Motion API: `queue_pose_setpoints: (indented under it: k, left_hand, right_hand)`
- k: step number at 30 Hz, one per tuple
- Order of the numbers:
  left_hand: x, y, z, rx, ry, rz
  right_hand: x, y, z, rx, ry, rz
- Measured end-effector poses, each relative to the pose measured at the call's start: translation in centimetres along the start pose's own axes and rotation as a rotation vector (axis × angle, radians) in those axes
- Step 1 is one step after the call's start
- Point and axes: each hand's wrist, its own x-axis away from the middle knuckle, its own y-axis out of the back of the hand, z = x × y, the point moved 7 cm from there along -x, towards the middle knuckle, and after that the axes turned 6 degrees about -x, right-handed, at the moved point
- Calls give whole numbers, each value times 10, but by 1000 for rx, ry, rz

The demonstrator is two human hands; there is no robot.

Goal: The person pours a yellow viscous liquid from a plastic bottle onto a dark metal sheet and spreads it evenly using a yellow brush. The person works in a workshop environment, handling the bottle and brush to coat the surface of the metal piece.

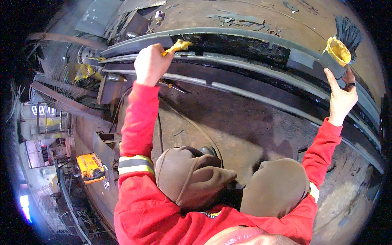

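Observation:
My left hand [153, 63] is closed around a small applicator [177, 47] coated in thick yellow paste; its exact kind cannot be made out. The applicator's tip points right, over a long grey metal beam [232, 43] with black stretches along its face. Over the beam's right part, my right hand [343, 96] grips a grey cup [334, 64] from below, fingers wrapped round it. Yellow paste lines the cup's inside and rim. Just behind the cup shows a bundle of dark bristle-like strips [347, 36]; whether it touches the cup cannot be told.
Below the beam a screwdriver-like tool [176, 86] lies near a hose [192, 122] on the brown floor. At left stand rusty metal frames [69, 100] and an orange machine [90, 167]. Flat scraps [237, 18] and a small bottle [159, 16] lie beyond the beam.

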Motion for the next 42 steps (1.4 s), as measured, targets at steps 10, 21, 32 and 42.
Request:
queue_pose_setpoints:
  k: [10, 21, 32, 42]
  left_hand:
    - [10, 27, 13, 101, 77, -104]
    - [8, 25, 16, 226, 85, -206]
    - [-7, -4, -28, 95, -33, 54]
    - [20, 18, -102, 634, -312, -25]
  right_hand:
    - [-1, 4, 7, 59, -10, -1]
    - [-3, 4, 7, 33, 25, 15]
    - [-2, 2, 3, 14, 48, -4]
    - [-1, 0, 1, -9, 9, 7]
